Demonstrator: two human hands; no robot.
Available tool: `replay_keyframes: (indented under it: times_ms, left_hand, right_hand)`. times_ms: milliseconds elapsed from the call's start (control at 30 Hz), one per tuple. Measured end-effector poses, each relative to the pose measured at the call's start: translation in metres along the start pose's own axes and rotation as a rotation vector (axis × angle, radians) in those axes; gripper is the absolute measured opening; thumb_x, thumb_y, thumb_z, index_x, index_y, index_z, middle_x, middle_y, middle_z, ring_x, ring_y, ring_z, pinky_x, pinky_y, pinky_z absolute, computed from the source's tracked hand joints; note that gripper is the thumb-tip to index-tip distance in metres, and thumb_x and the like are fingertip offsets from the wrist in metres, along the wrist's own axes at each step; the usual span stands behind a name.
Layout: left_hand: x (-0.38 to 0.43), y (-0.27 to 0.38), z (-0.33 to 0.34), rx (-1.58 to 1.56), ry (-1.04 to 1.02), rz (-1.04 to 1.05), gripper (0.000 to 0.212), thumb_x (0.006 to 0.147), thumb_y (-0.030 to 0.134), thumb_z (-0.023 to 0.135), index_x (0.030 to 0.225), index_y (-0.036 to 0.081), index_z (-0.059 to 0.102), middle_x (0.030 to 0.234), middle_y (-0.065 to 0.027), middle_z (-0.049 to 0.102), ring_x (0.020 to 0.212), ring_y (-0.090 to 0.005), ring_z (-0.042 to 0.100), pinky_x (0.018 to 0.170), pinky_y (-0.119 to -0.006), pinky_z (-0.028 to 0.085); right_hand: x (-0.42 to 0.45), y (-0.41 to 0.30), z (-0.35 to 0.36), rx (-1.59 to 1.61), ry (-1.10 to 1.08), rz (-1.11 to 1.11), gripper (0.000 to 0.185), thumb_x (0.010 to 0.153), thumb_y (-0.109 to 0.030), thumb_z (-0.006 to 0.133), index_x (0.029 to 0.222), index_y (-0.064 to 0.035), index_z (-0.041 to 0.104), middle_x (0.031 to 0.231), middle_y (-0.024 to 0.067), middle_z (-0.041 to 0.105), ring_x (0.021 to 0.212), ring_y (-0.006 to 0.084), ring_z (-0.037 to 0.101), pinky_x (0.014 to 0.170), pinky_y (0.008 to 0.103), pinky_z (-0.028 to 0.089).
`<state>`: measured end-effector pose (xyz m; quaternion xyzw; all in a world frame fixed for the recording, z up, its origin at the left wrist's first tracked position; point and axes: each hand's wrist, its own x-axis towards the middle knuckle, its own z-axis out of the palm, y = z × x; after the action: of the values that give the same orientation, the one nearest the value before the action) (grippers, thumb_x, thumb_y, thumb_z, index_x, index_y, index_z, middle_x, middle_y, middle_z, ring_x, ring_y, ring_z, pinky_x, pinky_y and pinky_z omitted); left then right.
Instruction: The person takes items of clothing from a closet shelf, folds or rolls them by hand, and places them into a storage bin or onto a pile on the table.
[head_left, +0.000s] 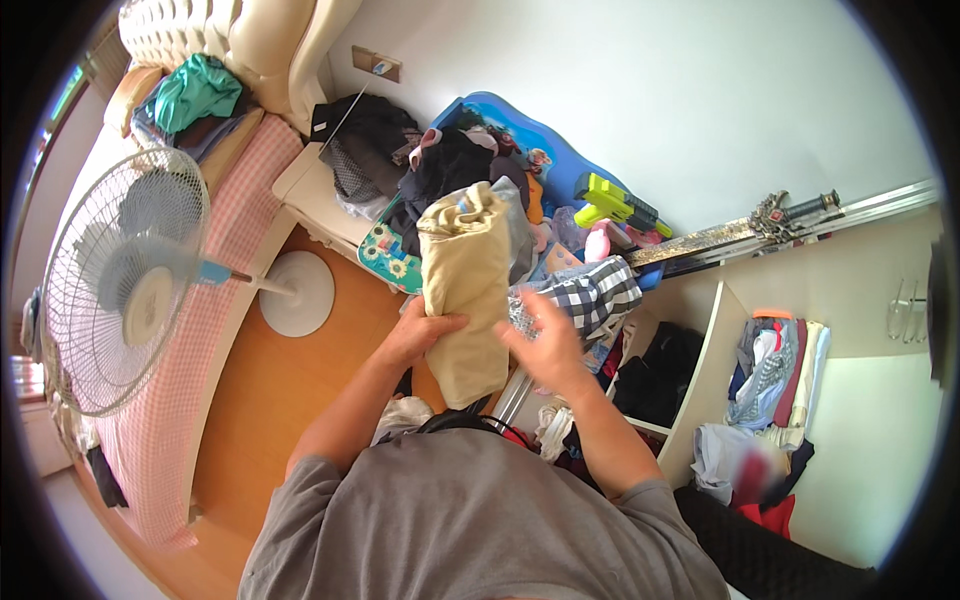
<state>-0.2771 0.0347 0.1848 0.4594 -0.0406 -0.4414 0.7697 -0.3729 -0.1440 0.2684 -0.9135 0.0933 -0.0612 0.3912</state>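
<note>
Folded beige trousers (469, 300) are held up lengthwise before my chest. My left hand (426, 330) grips their left edge, its thumb lying across the cloth. Just off their right edge is my right hand (547, 341), slightly blurred, with its fingers apart and nothing in it. Beyond the hands, a blue tub-like container (555, 142) with a picture on its side is heaped with dark clothes (450, 169) and toys. A black-and-white checked garment (600, 292) lies at its near right side.
A standing fan (127, 281) is at the left beside a bed with a pink checked cover (247, 176). An ornate toy-like sword (750, 229) and a green toy gun (611, 202) lie at the right. Open shelving (709, 352) holds black clothes (660, 375) and a folded clothes stack (772, 375).
</note>
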Motion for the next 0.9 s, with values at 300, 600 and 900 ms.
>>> replay_keyframes:
  times_ms: [300,600,900]
  left_hand:
    - [0.027,0.03,0.02,0.258,-0.435,0.069,0.065,0.067,-0.002,0.071,0.127,0.005,0.049,0.119,-0.004,0.058,0.112,-0.0151,0.05,0.098,-0.031,0.039]
    - [0.048,0.053,0.011,0.44,-0.516,-0.136,0.051,0.061,0.003,0.074,0.111,0.001,0.062,0.104,-0.0076,0.065,0.096,-0.0164,0.059,0.088,-0.03,0.045]
    - [0.041,0.023,-0.026,0.216,-0.432,-0.287,0.053,0.069,0.013,0.075,0.117,-0.002,0.056,0.11,-0.0088,0.061,0.098,-0.0166,0.058,0.086,-0.03,0.046]
  right_hand:
    - [0.042,0.054,-0.027,1.228,-0.119,0.082,0.072,0.074,-0.035,0.076,0.13,-0.0057,0.041,0.125,0.0084,0.051,0.113,0.0217,0.052,0.097,0.0376,0.044]
    - [0.044,0.051,-0.025,1.217,0.026,0.068,0.064,0.072,-0.013,0.073,0.128,-0.0001,0.043,0.119,0.0118,0.056,0.109,0.0254,0.056,0.094,0.0392,0.045]
    - [0.066,0.077,0.0,1.563,0.293,0.316,0.051,0.087,-0.021,0.059,0.13,-0.001,0.041,0.121,0.0119,0.054,0.11,0.0272,0.054,0.096,0.0406,0.042]
